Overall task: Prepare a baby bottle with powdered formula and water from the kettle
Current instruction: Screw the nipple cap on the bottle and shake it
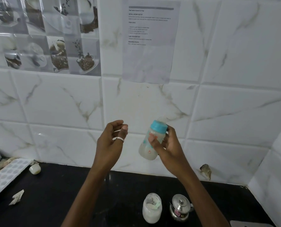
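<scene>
The baby bottle, capped with a teal ring and holding cloudy white liquid, sits just right of the frame's centre, lifted well above the surface and tilted with its top leaning toward the upper right. The right hand is wrapped around its middle, thumb across the front and fingers behind. The left hand hovers just left of the bottle, apart from it, its fingers loosely curled around nothing, with a pale ring on one finger. Both forearms rise from the bottom of the frame. Below the hands, at the lower centre of the frame, an open jar of white powder stands on the black surface with a scoop resting inside it, and a small steel kettle with its lid on stands just to its right. At the left edge lie a pale tray with round hollows, a small whitish cap near it, and a crumpled scrap of paper. Behind everything is a white marbled tile wall, carrying a printed sheet at upper centre and coffee-themed tiles in the upper left.
</scene>
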